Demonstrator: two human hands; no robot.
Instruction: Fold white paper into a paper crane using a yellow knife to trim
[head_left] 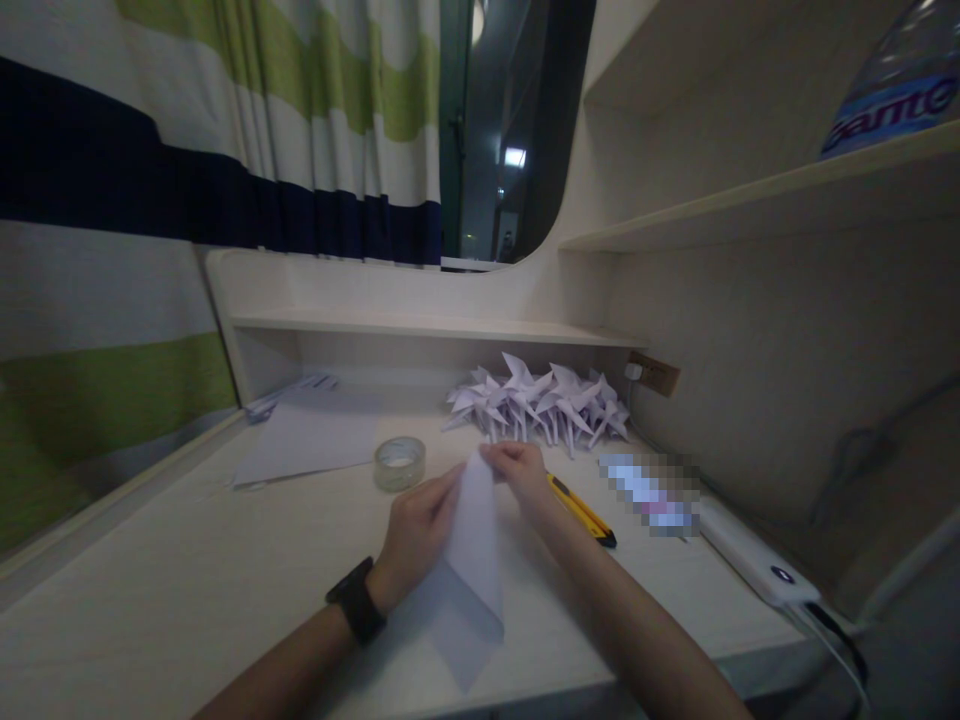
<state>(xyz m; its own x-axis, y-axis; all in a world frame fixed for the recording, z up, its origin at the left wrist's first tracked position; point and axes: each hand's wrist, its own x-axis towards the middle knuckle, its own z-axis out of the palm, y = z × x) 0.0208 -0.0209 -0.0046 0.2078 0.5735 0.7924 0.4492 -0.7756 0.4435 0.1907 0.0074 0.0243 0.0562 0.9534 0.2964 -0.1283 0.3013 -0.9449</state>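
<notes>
at the near edge of the pale wooden desk [187,590], your two forearms come in from below and meet over a sheet of white paper [472,570]. your left hand [416,535], with a black watch [356,600] on the wrist, has its fingers curled closed along the sheet's left edge, pinching it. your right hand [521,475] has its fingertips closed on the top corner of the same sheet. the paper is lifted and tilted, its lower part trailing toward you; it looks folded along the middle, though the dim light makes that hard to be sure of.

just right of your right hand lies a yellow utility knife [581,510], flat on the desk, pointing away to the right. just beyond your left hand stands a roll of clear tape [400,463]. further right, a white power strip [754,560] runs along the desk edge with a cable leaving it.

further back, loose sheets of paper [311,435] lie on the left, and a heap of folded white paper shapes [544,403] sits against the low shelf. behind these hangs a curtain [225,130] striped in white, green and navy, and a bottle [896,85] stands on the upper right shelf.
</notes>
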